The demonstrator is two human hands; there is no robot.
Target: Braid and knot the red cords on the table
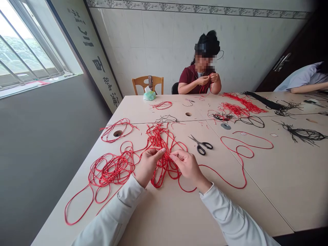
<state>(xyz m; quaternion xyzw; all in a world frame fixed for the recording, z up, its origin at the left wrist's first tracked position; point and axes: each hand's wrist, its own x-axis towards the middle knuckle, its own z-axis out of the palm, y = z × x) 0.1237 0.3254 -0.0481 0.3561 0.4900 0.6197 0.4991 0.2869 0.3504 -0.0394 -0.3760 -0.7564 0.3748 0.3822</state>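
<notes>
My left hand (151, 162) is closed, thumb pressed on the fingers, with red cord pinched in it. Close beside it on the right, my right hand (185, 163) pinches red cord between thumb and fingertips. A small gap separates the two sets of fingertips. Beneath and behind both hands lies a bundle of twisted red cords (159, 136). Loose coils of smooth red cord (112, 171) spread over the table to the left. From near my right hand a long red cord (244, 171) curves away to the right.
Black-handled scissors (201, 145) lie right of the bundle. A pale table (164, 218) also bears black cords (304, 133) and red strands (238, 104). Across it, a person (200, 78) holds red cord; another person's arm (307, 88) rests at the far right.
</notes>
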